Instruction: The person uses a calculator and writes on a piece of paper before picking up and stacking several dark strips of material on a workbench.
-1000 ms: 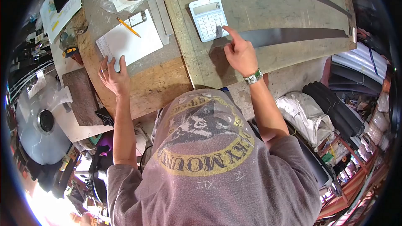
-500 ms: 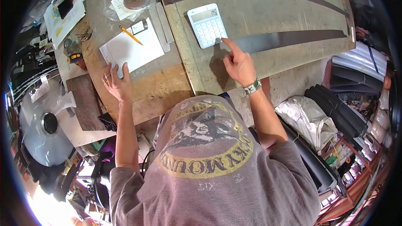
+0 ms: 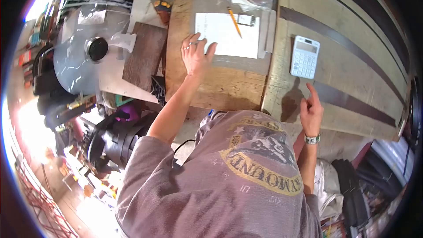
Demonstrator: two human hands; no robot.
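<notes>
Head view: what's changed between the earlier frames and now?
The right hand has drawn back toward the person: its index fingertip, earlier at the lower keys of the white rectangular calculator, is now just off its near edge. View swung left; scene sits further right. Nothing picked up. Unchanged: left hand at the white paper sheet, slim yellow pencil on it.
</notes>
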